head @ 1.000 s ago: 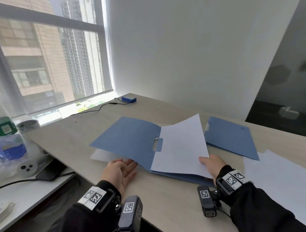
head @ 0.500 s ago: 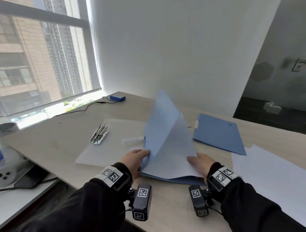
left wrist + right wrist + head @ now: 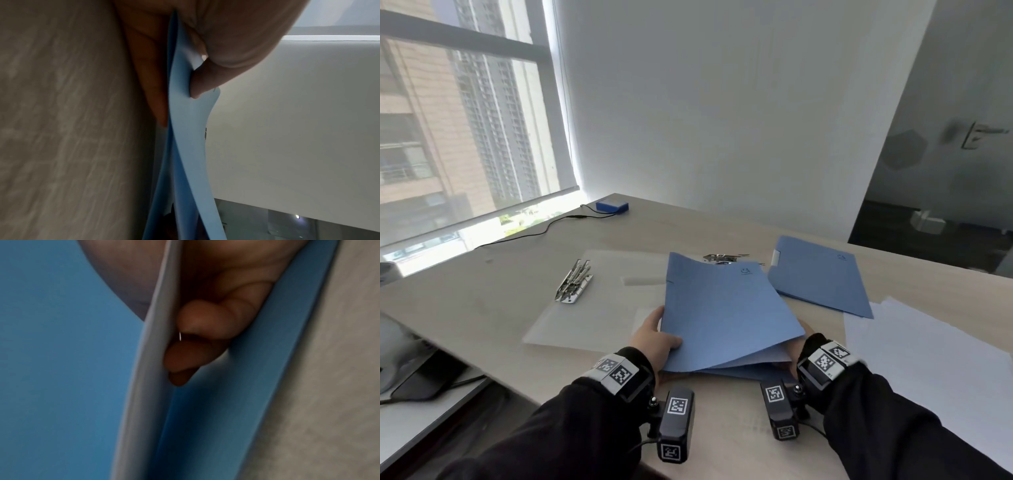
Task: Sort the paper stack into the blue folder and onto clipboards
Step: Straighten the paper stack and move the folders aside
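Observation:
A blue folder [image 3: 722,308] lies at the near table edge, its front cover lowered almost flat over white paper [image 3: 770,359] inside. My left hand [image 3: 654,334] pinches the cover's left edge, thumb [image 3: 207,81] on top and fingers beneath. My right hand [image 3: 793,351] reaches in under the cover and is mostly hidden. In the right wrist view its curled fingers [image 3: 205,331] lie under the white paper [image 3: 152,353], above the folder's back leaf [image 3: 277,369], with the thumb side on the paper's other face. A clear clipboard [image 3: 599,301] with a metal clip [image 3: 573,284] lies to the left.
A second blue folder [image 3: 818,274] lies closed at the back right, with another metal clip [image 3: 722,257] beside it. Loose white sheets [image 3: 928,359] spread at the right. A small blue box [image 3: 612,206] with a black cable sits near the window. A phone [image 3: 424,377] lies on the lower left shelf.
The folder cover, flat open to the left a second ago, was taken by my left hand, swung upright and now comes down rightward over the paper. My right hand stayed on the paper.

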The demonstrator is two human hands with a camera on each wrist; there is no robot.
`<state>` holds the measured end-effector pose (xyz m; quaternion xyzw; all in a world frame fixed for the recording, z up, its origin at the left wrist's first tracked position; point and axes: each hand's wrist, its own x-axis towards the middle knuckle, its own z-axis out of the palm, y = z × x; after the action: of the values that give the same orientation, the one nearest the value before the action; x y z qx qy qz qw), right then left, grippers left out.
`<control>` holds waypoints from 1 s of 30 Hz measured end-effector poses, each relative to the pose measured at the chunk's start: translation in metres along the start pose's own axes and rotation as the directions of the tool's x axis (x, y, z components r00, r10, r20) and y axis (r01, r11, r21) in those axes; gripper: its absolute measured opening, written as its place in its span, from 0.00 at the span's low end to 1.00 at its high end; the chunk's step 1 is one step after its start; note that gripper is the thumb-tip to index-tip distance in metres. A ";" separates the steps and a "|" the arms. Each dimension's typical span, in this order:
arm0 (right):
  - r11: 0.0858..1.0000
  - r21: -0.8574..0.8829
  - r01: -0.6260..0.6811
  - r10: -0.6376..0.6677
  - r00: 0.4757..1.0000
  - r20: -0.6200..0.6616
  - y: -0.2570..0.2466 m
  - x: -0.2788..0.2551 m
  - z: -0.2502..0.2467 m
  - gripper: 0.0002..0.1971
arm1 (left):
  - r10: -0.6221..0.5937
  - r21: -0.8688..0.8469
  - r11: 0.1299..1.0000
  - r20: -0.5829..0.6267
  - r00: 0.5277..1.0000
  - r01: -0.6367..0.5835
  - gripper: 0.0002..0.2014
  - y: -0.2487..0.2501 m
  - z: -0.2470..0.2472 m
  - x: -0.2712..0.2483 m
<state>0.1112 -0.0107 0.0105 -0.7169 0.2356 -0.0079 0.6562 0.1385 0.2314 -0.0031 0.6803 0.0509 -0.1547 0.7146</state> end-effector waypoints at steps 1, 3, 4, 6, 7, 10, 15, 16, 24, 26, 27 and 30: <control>0.999 0.040 -0.006 0.008 1.000 -0.028 0.001 -0.001 -0.002 0.15 | 0.019 0.003 1.000 0.001 1.000 -0.019 0.41 0.000 0.000 -0.004; 0.992 0.106 -0.067 0.072 0.996 -0.047 0.001 -0.006 -0.008 0.14 | 0.059 0.020 0.998 0.001 0.998 -0.059 0.39 -0.001 -0.002 -0.008; 0.982 0.156 -0.108 0.114 0.993 -0.033 0.001 -0.011 -0.010 0.12 | 0.069 0.020 0.997 -0.001 0.998 -0.069 0.40 -0.003 -0.005 -0.009; 0.977 0.195 -0.089 0.106 0.992 -0.076 0.000 -0.019 -0.013 0.09 | 0.080 -0.011 0.997 -0.012 0.997 -0.080 0.40 -0.003 -0.010 -0.012; 0.986 0.156 -0.056 0.072 0.993 -0.098 0.000 -0.021 -0.016 0.10 | 0.079 -0.037 0.996 -0.014 0.997 -0.079 0.40 -0.003 -0.012 -0.014; 0.996 -0.045 0.080 -0.085 0.988 -0.129 0.002 -0.036 -0.025 0.13 | 0.100 -0.160 0.983 0.014 0.995 -0.096 0.38 -0.002 -0.017 -0.021; 0.995 0.086 0.058 -0.062 0.997 0.040 0.007 -0.060 -0.032 0.15 | 0.171 -0.265 0.953 0.079 0.982 -0.145 0.38 0.004 -0.006 -0.032; 0.991 0.122 0.051 -0.061 0.995 0.076 0.006 -0.068 -0.032 0.13 | 0.180 -0.275 0.950 0.087 0.980 -0.150 0.38 0.005 -0.002 -0.034; 0.963 0.079 0.259 -0.256 0.966 -0.048 0.014 -0.083 -0.066 0.18 | 0.120 0.094 0.987 0.135 0.984 -0.133 0.29 0.009 0.032 -0.036; 0.956 0.086 0.280 -0.273 0.958 -0.086 0.020 -0.085 -0.080 0.18 | 0.189 0.277 0.937 0.103 0.976 -0.211 0.25 0.012 0.034 -0.033; 0.955 0.084 0.283 -0.275 0.956 -0.097 0.022 -0.086 -0.088 0.18 | 0.261 0.363 0.892 0.071 0.963 -0.269 0.22 0.015 0.034 -0.032; 0.951 0.087 0.296 -0.286 0.952 -0.113 0.027 -0.090 -0.109 0.17 | 0.436 0.503 0.773 0.021 0.900 -0.386 0.15 0.029 0.036 -0.026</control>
<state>-0.0128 -0.0816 0.0269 -0.7076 0.1589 -0.1525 0.6714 0.1172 0.2001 0.0344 0.8414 -0.1058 0.0305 0.5290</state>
